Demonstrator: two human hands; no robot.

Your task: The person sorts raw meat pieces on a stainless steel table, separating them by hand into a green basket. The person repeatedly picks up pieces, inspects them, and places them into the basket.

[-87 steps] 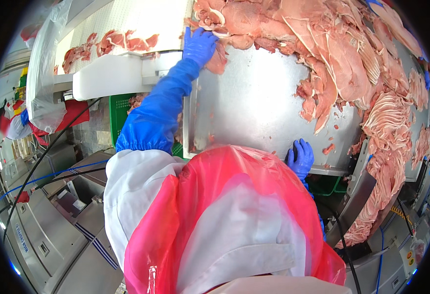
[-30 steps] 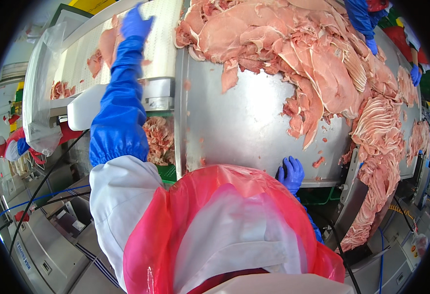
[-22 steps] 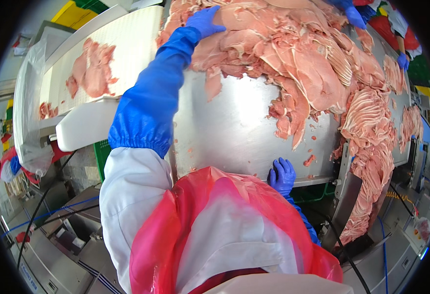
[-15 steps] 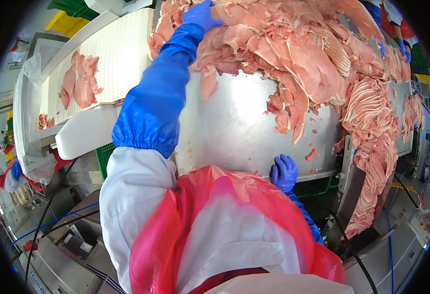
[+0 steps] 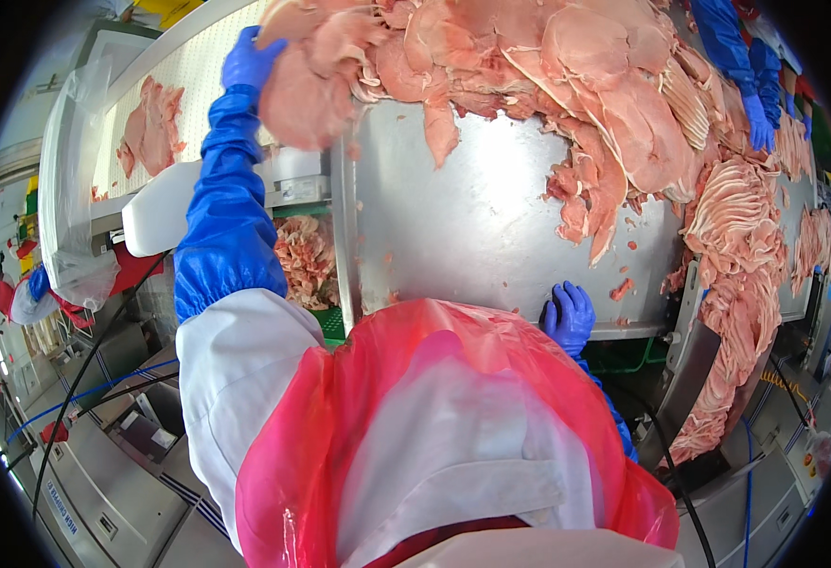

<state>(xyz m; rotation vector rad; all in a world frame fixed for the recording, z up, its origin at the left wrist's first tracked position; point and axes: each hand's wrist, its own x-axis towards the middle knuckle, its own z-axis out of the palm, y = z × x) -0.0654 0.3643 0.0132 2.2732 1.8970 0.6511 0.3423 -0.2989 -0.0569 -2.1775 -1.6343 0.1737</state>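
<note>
Thin slices of pale pink raw meat [image 5: 614,104] lie heaped along the far side of a metal table [image 5: 453,227]. My left hand [image 5: 250,64], in a blue glove, is at the heap's far left end, closed on some meat slices [image 5: 307,99] that overhang the white conveyor belt [image 5: 203,114]. The slices are blurred by motion, and part of the fingers is hidden. At the table's near edge rests my right hand [image 5: 570,317], also gloved, its fingers stretched out on the metal and holding nothing.
A smaller meat piece [image 5: 152,125] lies on the belt. Below the table's left end, a green crate [image 5: 328,324] holds meat trimmings [image 5: 306,254]. Fanned slices [image 5: 733,284] run down a chute at right. Another person's gloved hand [image 5: 758,123] is at the far right.
My left hand has swept left from the heap to the belt, drawing slices with it. The crate of trimmings has come into sight. My right hand stays at the table edge.
</note>
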